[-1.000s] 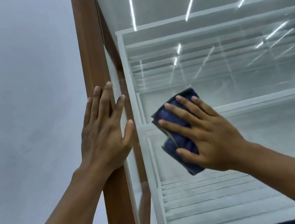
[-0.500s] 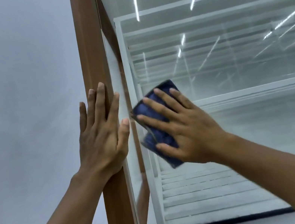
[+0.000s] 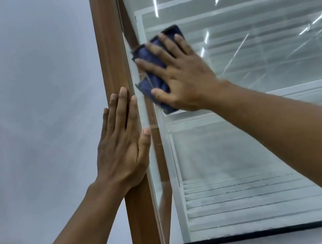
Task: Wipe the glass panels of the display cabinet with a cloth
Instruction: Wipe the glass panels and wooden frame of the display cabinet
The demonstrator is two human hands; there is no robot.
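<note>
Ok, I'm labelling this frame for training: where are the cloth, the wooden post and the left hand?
cloth [image 3: 147, 84]: head view, blue patch between forefinger and thumb.
wooden post [image 3: 109, 34]: head view, bare upper stretch.
left hand [image 3: 121, 148]: head view, back of the hand.

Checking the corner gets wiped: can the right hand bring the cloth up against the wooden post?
Probably yes. The right hand presses the cloth on the glass close beside the post, and the left hand rests lower on the post, leaving that stretch free.
</note>
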